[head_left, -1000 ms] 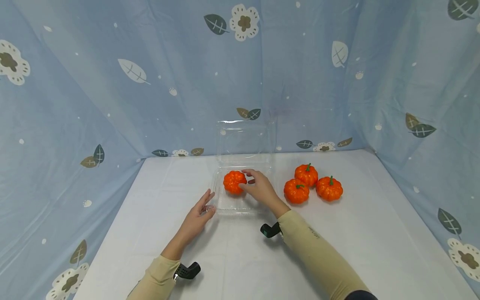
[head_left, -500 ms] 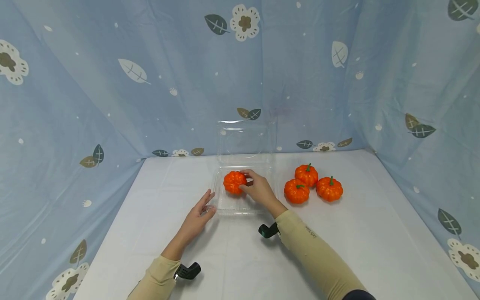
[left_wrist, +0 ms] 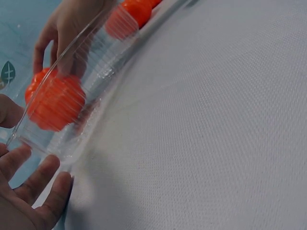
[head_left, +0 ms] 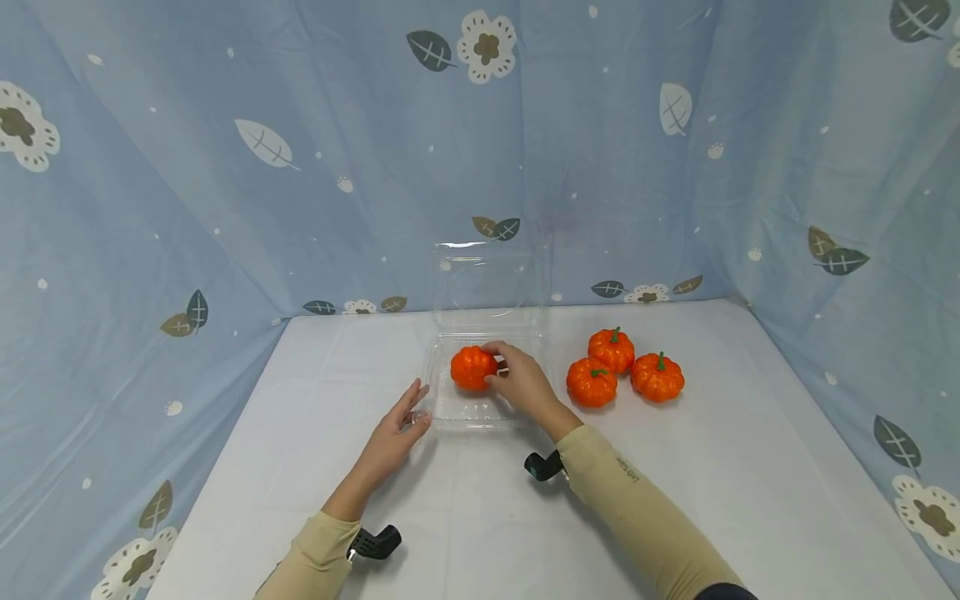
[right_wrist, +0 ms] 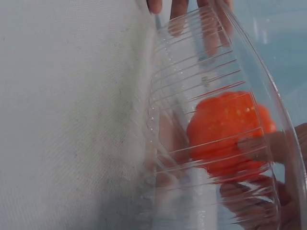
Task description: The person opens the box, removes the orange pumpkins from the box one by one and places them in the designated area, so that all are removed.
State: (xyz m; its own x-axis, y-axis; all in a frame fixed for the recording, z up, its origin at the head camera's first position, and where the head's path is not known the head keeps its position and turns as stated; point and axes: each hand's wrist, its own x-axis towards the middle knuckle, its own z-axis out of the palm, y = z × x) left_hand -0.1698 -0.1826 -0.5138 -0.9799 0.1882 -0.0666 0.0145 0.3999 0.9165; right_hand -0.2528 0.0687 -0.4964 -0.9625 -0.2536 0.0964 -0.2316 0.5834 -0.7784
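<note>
A small orange toy pumpkin [head_left: 472, 369] is inside the clear plastic clamshell box [head_left: 459, 410], towards the left of its base. My right hand [head_left: 523, 383] reaches in from the right and holds this pumpkin by its right side between thumb and fingers; no stem shows on it. In the right wrist view the pumpkin [right_wrist: 225, 129] appears through the box's ribbed wall. My left hand [head_left: 392, 436] lies at the near left corner of the box, its extended fingers along the left side and thumb by the front. In the left wrist view the left fingers [left_wrist: 36, 182] touch the corner.
Several things surround the box: three orange pumpkins with green stems, one at the back [head_left: 612, 350], one in front [head_left: 592, 382] and one to the right [head_left: 657, 377]. The raised clear lid [head_left: 489, 287] stands behind the base, by the blue patterned curtain [head_left: 360, 150]. A white cloth covers the table [head_left: 480, 517].
The pumpkin in the box has shifted slightly right and tipped, with my right hand moving along with it. My left hand and the other pumpkins have stayed in place.
</note>
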